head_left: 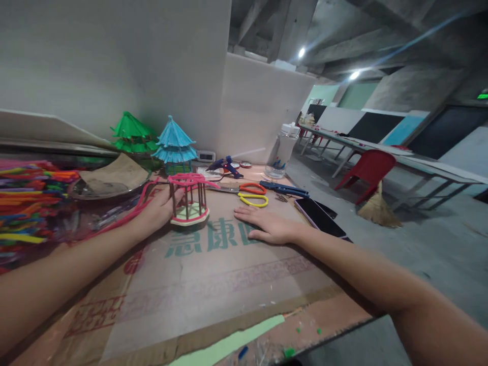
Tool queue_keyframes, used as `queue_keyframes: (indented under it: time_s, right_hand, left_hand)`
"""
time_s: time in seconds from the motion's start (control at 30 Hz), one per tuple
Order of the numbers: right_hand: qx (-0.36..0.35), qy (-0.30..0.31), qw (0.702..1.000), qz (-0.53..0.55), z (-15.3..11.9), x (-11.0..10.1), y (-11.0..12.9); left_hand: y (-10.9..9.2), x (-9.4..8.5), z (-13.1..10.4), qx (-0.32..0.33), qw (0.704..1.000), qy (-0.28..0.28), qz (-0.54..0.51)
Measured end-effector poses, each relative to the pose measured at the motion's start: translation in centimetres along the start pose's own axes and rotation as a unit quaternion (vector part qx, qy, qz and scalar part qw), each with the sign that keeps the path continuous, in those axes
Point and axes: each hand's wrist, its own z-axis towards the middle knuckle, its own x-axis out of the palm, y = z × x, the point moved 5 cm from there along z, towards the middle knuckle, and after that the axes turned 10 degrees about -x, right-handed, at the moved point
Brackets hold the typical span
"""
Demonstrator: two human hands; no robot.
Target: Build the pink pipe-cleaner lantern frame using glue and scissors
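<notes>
My left hand [164,206] is closed on the side of a small pavilion frame [190,216], which has brown posts, a pale green base edged in pink and a pink top ring. Part of those fingers is hidden behind the posts. Flat on the printed cardboard [213,274] lies my right hand [269,223], fingers stretched out and holding nothing. Just beyond it are scissors [253,202] with orange and yellow handles. Pink pipe cleaners [131,212] run along beside my left forearm.
Two finished-looking pavilions, green [132,133] and blue [175,145], stand at the back. Nearby are a glue gun [226,166], blue-handled pliers [285,189], a water bottle [282,152] and a phone [320,218]. Colourful pipe cleaners [34,203] fill the left side.
</notes>
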Motion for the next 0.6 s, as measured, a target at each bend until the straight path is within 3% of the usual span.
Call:
queue_keyframes:
  time_s: [0.23, 0.3, 0.37, 0.4, 0.43, 0.47, 0.5, 0.53, 0.6]
  right_hand:
    - [0.038, -0.020, 0.999, 0.000, 0.0, 0.0, -0.1]
    - [0.044, -0.024, 0.998, 0.032, 0.2, 0.1, 1.2]
    - [-0.002, -0.013, 0.992, 0.122, 0.5, 0.3, 3.9]
    - [-0.061, 0.012, 0.977, 0.204, 0.6, 0.6, 5.8]
    - [-0.131, 0.069, 0.939, 0.311, 0.6, 1.1, 8.0]
    - [-0.169, 0.142, 0.885, 0.410, 0.4, 1.6, 9.9]
    - [-0.160, 0.154, 0.852, 0.474, 0.5, 1.6, 10.8]
    - [-0.138, 0.123, 0.859, 0.478, 0.9, 1.5, 10.9]
    - [-0.066, -0.001, 0.944, 0.323, 2.2, 0.8, 9.1]
  left_hand:
    - [0.6, 0.1, 0.5, 0.014, 1.000, -0.007, -0.008]
    - [0.5, 0.0, 0.4, 0.018, 1.000, -0.010, -0.005]
    - [0.5, -0.1, 0.4, 0.014, 1.000, -0.008, -0.001]
    - [0.5, -0.1, 0.3, 0.011, 1.000, -0.007, 0.002]
    - [0.5, -0.1, 0.3, 0.007, 1.000, -0.007, 0.004]
    - [0.6, -0.1, 0.3, 0.002, 1.000, -0.006, 0.006]
    - [0.7, -0.1, 0.2, -0.003, 1.000, -0.005, 0.002]
    - [0.9, -0.1, 0.2, -0.010, 1.000, -0.003, -0.007]
    - [1.2, 0.0, 0.2, -0.022, 0.999, 0.000, -0.032]
